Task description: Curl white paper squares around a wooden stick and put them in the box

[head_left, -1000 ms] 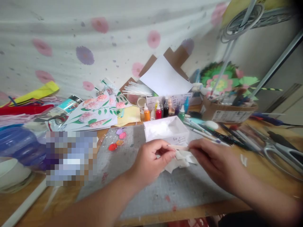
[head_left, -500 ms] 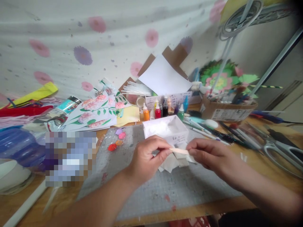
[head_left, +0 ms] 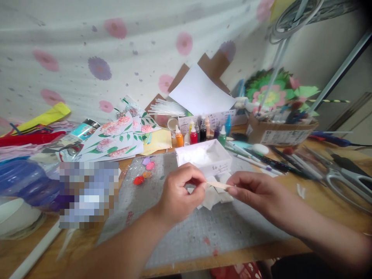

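Observation:
Between my two hands is a thin, pale peach strip (head_left: 217, 185), stretched roughly level above the grey cutting mat (head_left: 186, 248). My left hand (head_left: 183, 192) pinches its left end between thumb and forefinger. The right end is pinched by my right hand (head_left: 252, 192). From here I cannot tell whether the strip is paper or wood. Beneath it lie crumpled white pieces (head_left: 213, 198), partly hidden by my fingers. Just behind them stands an open white box (head_left: 203, 155) with writing on its front and white stuff inside.
Several paint bottles (head_left: 179, 136) line up behind the box. Paint blobs (head_left: 138, 180) sit on the mat's left. Scissors (head_left: 345, 178) and brushes (head_left: 247, 159) lie to the right, before a cardboard box (head_left: 279, 133). Floral paper sheets (head_left: 116, 137) and a white bowl (head_left: 17, 215) are at left.
My left fingers have shifted slightly left and curled more on the strip's end. The right hand's hold is about the same. The camera view has shifted a little.

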A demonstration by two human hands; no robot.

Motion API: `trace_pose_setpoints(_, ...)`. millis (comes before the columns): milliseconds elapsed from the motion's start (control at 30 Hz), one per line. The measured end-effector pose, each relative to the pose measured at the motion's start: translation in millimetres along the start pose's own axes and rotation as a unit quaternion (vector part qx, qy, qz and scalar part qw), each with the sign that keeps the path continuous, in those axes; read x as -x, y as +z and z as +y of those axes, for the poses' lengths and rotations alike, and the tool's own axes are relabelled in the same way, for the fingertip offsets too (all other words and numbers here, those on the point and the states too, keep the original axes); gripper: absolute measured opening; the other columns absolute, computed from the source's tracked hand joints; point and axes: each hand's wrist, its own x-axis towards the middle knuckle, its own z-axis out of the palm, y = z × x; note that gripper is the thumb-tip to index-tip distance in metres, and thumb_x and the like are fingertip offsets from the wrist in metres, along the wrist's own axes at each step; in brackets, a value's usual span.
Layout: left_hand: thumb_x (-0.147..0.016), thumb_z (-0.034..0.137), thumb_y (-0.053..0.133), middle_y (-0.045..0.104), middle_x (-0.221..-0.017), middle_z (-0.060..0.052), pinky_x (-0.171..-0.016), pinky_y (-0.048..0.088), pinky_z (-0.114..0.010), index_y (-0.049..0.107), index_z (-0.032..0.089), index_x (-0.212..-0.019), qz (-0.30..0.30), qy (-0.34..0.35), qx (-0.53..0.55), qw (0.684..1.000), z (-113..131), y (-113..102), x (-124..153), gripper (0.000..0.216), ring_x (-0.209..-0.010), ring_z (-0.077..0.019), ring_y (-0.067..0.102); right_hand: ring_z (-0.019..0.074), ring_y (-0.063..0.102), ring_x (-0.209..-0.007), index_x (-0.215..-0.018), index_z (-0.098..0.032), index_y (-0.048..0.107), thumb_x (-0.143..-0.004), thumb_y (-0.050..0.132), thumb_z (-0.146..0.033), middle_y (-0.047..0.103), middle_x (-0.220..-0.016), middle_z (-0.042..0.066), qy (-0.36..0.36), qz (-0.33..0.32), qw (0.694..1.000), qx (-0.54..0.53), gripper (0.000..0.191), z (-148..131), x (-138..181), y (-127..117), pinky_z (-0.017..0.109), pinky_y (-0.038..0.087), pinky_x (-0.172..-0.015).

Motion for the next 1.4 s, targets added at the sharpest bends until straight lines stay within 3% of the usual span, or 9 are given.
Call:
trace_pose_setpoints(167,-0.072,0.004,0.059,0.055,-0.068,0.001,-0.056,0.043,-0.025,0.058,0.017,-0.069,0.013,0.035,-0.016,0.999,-3,-1,0,0.014,-0.062,-0.0117,0.052,0.0133,0.053,-0.055,-0.073,-0.02,0.061,-0.087,0.051,-0.034,0.058,-0.06,-0.001,-0.042,0.056,0.994,0.079,0.022,1,1,4,0.023,0.041,-0.049)
trace_pose_setpoints(267,-0.073,0.005,0.059,0.054,-0.068,0.001,-0.056,0.044,-0.025,0.057,0.017,-0.069,0.024,0.02,0.0,1.0,-4,-2,1,0.013,-0.063,-0.0118,0.052,0.012,0.055,-0.053,-0.072,-0.02,0.061,-0.087,0.053,-0.027,0.061,-0.059,-0.002,-0.094,0.109,0.979,0.144,0.018,3,3,5,0.022,0.041,-0.049)
trace_pose_setpoints(367,-0.077,0.01,0.059,0.056,-0.071,0.0,-0.058,0.047,-0.025,0.058,0.017,-0.075,0.017,-0.044,0.053,0.997,-4,-3,3,0.008,-0.064,-0.0122,0.056,0.0095,0.057,-0.055,-0.076,-0.02,0.062,-0.086,0.056,-0.017,0.063,-0.063,-0.003,-0.158,0.157,0.96,0.172,0.012,5,6,5,0.019,0.042,-0.051)
trace_pose_setpoints(500,-0.083,0.018,0.056,0.062,-0.071,-0.002,-0.057,0.048,-0.025,0.06,0.015,-0.081,-0.048,-0.16,0.164,0.972,-3,-4,6,0.005,-0.061,-0.012,0.06,0.0092,0.055,-0.055,-0.082,-0.019,0.062,-0.087,0.056,-0.014,0.059,-0.064,-0.002,-0.229,0.198,0.928,0.215,0.009,7,8,5,0.02,0.04,-0.051)
trace_pose_setpoints(667,-0.076,0.021,0.059,0.061,-0.061,-0.001,-0.05,0.046,-0.023,0.06,0.015,-0.072,-0.064,-0.242,0.21,0.945,0,-2,4,0.008,-0.051,-0.0106,0.056,0.0117,0.053,-0.057,-0.091,-0.019,0.063,-0.089,0.052,-0.014,0.057,-0.067,0.001,-0.282,0.202,0.888,0.302,0.012,11,10,4,0.023,0.039,-0.052)
trace_pose_setpoints(800,-0.07,0.019,0.057,0.05,-0.045,0.005,-0.041,0.035,-0.02,0.06,0.016,-0.065,-0.055,-0.266,0.136,0.953,3,0,2,0.006,-0.04,-0.0079,0.044,0.0151,0.05,-0.059,-0.095,-0.018,0.063,-0.09,0.05,-0.012,0.058,-0.068,0.002,-0.318,0.184,0.843,0.393,0.015,10,11,2,0.027,0.035,-0.051)
trace_pose_setpoints(1000,-0.06,0.018,0.051,0.048,-0.044,0.003,-0.04,0.028,-0.02,0.058,0.017,-0.054,-0.034,-0.27,0.048,0.961,4,0,0,0.01,-0.043,-0.009,0.043,0.0181,0.047,-0.059,-0.097,-0.012,0.063,-0.091,0.045,-0.011,0.058,-0.066,0.004,-0.358,0.163,0.792,0.467,0.02,0,13,4,0.03,0.032,-0.049)
trace_pose_setpoints(1167,-0.057,0.016,0.049,0.05,-0.042,0.004,-0.04,0.026,-0.02,0.06,0.017,-0.054,-0.027,-0.295,0.05,0.954,3,0,1,0.012,-0.04,-0.0085,0.042,0.0186,0.047,-0.059,-0.098,-0.011,0.062,-0.091,0.045,-0.01,0.057,-0.067,0.005,-0.354,0.149,0.801,0.459,0.019,0,11,6,0.031,0.033,-0.05)
trace_pose_setpoints(1400,-0.06,0.015,0.05,0.045,-0.038,0.008,-0.041,0.037,-0.022,0.064,0.016,-0.06,-0.049,-0.323,0.19,0.926,-3,-2,2,0.014,-0.034,-0.0068,0.042,0.0147,0.049,-0.06,-0.093,-0.017,0.061,-0.087,0.053,-0.008,0.057,-0.068,0.002,-0.312,0.165,0.863,0.361,0.013,11,9,6,0.027,0.036,-0.052)
